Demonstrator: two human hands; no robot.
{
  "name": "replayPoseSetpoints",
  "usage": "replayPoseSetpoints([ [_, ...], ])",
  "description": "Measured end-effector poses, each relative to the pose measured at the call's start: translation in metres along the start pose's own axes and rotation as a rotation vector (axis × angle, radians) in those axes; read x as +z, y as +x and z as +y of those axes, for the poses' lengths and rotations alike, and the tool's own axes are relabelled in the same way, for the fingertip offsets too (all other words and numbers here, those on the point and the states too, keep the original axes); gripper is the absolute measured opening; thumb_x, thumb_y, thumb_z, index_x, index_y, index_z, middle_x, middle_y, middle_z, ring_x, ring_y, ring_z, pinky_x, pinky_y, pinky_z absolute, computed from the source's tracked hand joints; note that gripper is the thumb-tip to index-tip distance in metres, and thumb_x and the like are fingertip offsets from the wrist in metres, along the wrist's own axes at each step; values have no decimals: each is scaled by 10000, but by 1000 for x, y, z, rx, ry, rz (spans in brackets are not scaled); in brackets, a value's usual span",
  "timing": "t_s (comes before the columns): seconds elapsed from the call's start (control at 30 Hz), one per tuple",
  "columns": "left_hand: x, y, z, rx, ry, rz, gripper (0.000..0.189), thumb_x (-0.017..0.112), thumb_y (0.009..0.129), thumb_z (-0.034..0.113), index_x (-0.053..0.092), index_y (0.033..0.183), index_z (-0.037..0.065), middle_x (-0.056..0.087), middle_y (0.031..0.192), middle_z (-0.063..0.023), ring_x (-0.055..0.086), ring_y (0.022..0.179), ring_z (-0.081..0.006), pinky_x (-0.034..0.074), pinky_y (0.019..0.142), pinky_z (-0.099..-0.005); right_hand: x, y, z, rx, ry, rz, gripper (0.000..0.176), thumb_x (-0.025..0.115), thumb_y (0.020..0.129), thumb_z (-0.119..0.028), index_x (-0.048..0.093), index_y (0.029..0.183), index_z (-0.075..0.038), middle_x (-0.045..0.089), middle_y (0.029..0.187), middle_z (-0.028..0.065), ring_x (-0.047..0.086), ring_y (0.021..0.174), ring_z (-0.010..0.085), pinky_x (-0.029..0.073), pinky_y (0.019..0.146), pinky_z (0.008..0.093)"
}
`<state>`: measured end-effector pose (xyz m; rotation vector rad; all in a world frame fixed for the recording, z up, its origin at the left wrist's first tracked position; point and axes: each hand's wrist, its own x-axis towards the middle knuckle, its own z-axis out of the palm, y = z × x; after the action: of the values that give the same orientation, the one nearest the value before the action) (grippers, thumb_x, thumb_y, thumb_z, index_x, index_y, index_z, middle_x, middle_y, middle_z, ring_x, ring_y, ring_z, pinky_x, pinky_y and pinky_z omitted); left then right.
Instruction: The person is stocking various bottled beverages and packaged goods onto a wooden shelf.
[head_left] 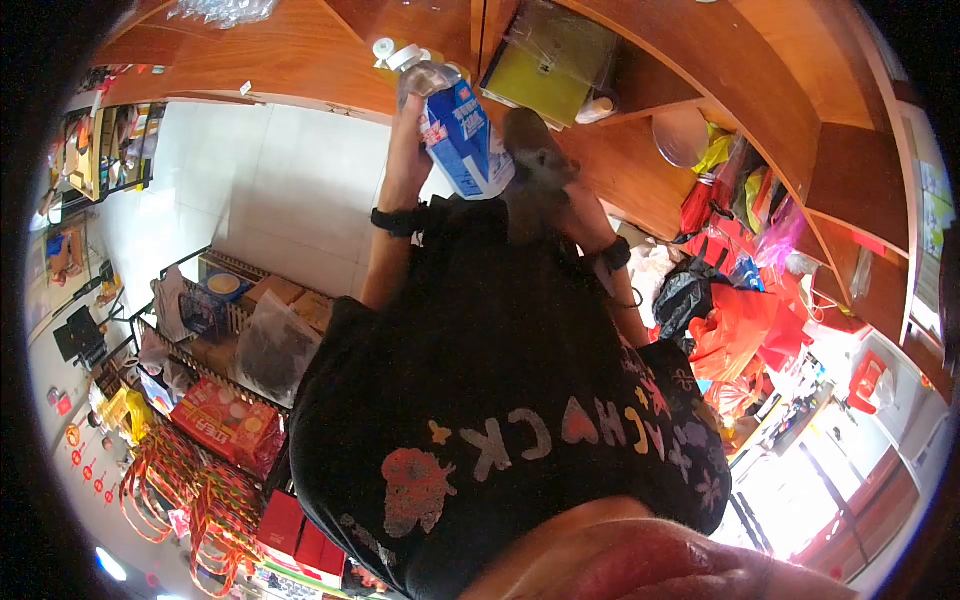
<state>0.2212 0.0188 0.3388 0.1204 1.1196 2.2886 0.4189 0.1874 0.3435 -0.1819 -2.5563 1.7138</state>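
My left hand (408, 130) is closed round the side of a bottle (468, 135) with a blue and white label. The bottle is tilted, and its white cap (404, 57) points toward the wooden furniture. A small round white piece stands out beside the cap. My right hand (545, 165) is close to the bottle's other side. It looks dark and smeared, so its fingers, and whether they touch the bottle or hold anything, cannot be made out. Both wrists wear dark bands.
Wooden shelving (680, 60) curves across the top, with a yellow-green box (550, 65) on it. Red and orange bags (745, 320) are heaped at the right. A black rack (225, 310) at the left bears boxes and a clear plastic bag (275, 345). Pale floor tiles (290, 190) lie between.
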Motion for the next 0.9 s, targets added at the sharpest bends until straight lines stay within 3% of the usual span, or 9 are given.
replayPoseSetpoints([
  [0.1, -50, 10, 14, 100, 150, -50, 679, 657, 881, 366, 367, 1386, 17, 551, 1259, -114, 574, 1108, -211, 462, 974, -368, 1, -4, 39, 196, 516, 233, 345, 513, 918, -81, 496, 1255, -8, 535, 1281, 113, 484, 1192, 269, 393, 1029, 359],
  [0.27, -88, 25, 68, 284, 504, 114, 596, 744, 799, 167, 472, 1307, 11, 618, 1149, -85, 593, 1034, -176, 467, 907, -325, -18, 6, 36, 440, 1194, 394, 531, 480, 958, -397, 405, 1370, -71, 491, 1335, 136, 486, 1217, 300, 394, 1040, 453],
  [0.37, -94, 36, 107, 351, 735, 216, 579, 748, 800, 146, 485, 1300, 22, 627, 1127, -79, 591, 1004, -165, 467, 874, -291, -21, 3, 40, 372, 1136, 417, 370, 535, 944, -208, 482, 1286, -79, 555, 1251, 89, 551, 1118, 233, 457, 986, 394],
  [0.4, -94, 43, 115, 388, 780, 251, 580, 763, 791, 152, 492, 1284, 13, 628, 1120, -86, 594, 996, -165, 472, 870, -294, -24, 3, 30, 419, 1493, 517, 374, 575, 901, -107, 513, 1268, -70, 585, 1217, 89, 566, 1099, 239, 462, 961, 381],
  [0.47, -110, 60, 129, 387, 836, 343, 601, 815, 752, 184, 511, 1230, -17, 631, 1092, -104, 606, 958, -167, 493, 843, -305, -19, 0, 40, 340, 856, 588, 327, 543, 909, -69, 543, 1235, -58, 604, 1188, 85, 576, 1078, 246, 460, 949, 371],
  [0.7, -240, 156, 115, 290, 1165, 413, 672, 859, 690, 239, 509, 1199, -25, 644, 1069, -114, 618, 933, -176, 507, 817, -306, -10, -10, 5, 347, 794, 748, 323, 572, 907, -74, 535, 1225, -26, 646, 1098, 94, 605, 962, 189, 491, 855, 309],
  [0.8, -264, 189, 98, 310, 1463, 440, 754, 896, 615, 279, 512, 1202, 2, 651, 1089, -119, 630, 941, -222, 508, 838, -350, -7, -33, 10, 564, -85, 664, 462, 635, 842, -39, 483, 1278, -14, 632, 1178, 135, 602, 1082, 217, 475, 923, 346],
  [0.83, -267, 196, 91, 341, 1622, 502, 777, 905, 596, 292, 513, 1204, 9, 653, 1092, -124, 636, 946, -240, 508, 846, -366, -5, -35, 9, 534, 246, 761, 469, 649, 835, -58, 488, 1273, -13, 639, 1165, 141, 608, 1078, 223, 474, 921, 348],
  [0.9, -311, 224, 72, 375, 1313, 427, 883, 924, 518, 389, 515, 1212, 28, 657, 1086, -161, 639, 988, -326, 503, 872, -434, 0, -38, 10, 482, 632, 865, 475, 662, 830, -83, 493, 1268, -11, 644, 1153, 147, 612, 1072, 228, 471, 918, 349],
])
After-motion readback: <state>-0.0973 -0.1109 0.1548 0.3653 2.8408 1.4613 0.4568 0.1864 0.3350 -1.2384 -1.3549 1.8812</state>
